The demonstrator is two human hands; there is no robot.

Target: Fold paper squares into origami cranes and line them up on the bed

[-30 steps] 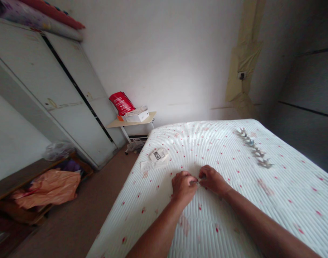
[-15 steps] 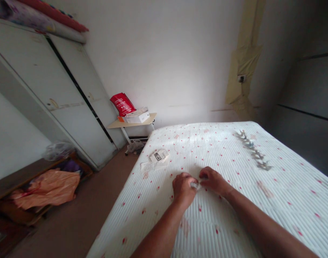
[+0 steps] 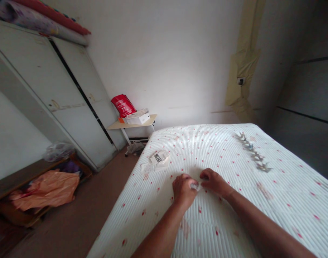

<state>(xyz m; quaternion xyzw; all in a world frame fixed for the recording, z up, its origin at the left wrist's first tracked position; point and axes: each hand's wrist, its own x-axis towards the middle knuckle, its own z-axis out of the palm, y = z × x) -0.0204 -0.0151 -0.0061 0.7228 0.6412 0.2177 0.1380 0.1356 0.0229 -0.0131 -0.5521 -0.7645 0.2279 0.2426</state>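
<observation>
My left hand (image 3: pixel 184 187) is closed around a small folded piece of printed paper (image 3: pixel 194 186), low over the bed (image 3: pixel 207 225). Opposite it, my right hand (image 3: pixel 213 181) pinches the right end of the same paper with curled fingers. Most of the paper is hidden by my fingers. Beyond my left hand lie several cut sheets of newspaper (image 3: pixel 159 157), loosely stacked. To the right, a row of small folded paper cranes (image 3: pixel 250 147) stands on the bed.
A small side table (image 3: pixel 115 125) beyond the bed's far left corner carries a red plastic bag (image 3: pixel 123 105) and a white box (image 3: pixel 138 119). Grey cabinets (image 3: pixel 70 104) line the left. An orange plastic bag (image 3: pixel 49 190) rests on a low wooden unit. A socket (image 3: pixel 240 81) is on the wall.
Both hands stay in nearly the same spot, still on the folded paper. A little more of the paper shows between them. The view has shifted slightly.
</observation>
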